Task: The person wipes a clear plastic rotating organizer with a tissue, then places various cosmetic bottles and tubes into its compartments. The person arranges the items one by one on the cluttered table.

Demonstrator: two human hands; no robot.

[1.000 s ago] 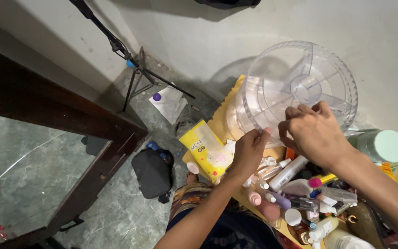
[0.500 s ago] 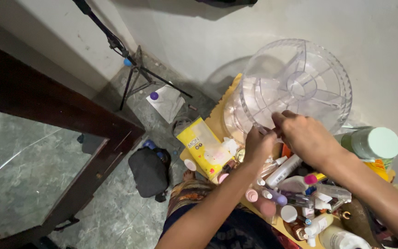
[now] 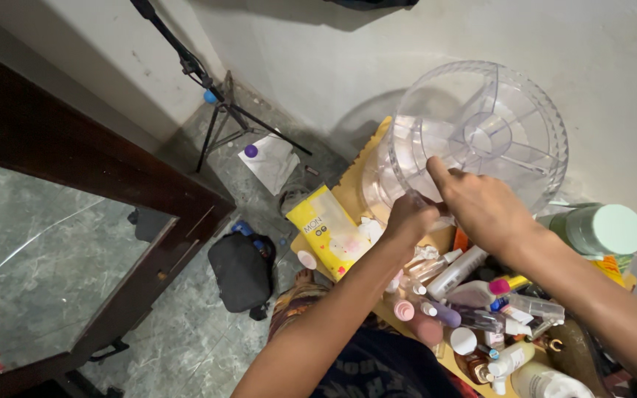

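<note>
The clear plastic organizer, round with ribbed walls and wedge compartments around a small centre cup, is sitting on a yellow cloth just above both hands. The left hand is curling against its lower wall, though I cannot tell whether it is gripping. The right hand is resting on the rim, forefinger stretching into a compartment. Below the hands, small bottles and tubes are lying crowded. A yellow pouch is lying left of the left hand, and a mint-capped jar is standing right of the right hand.
</note>
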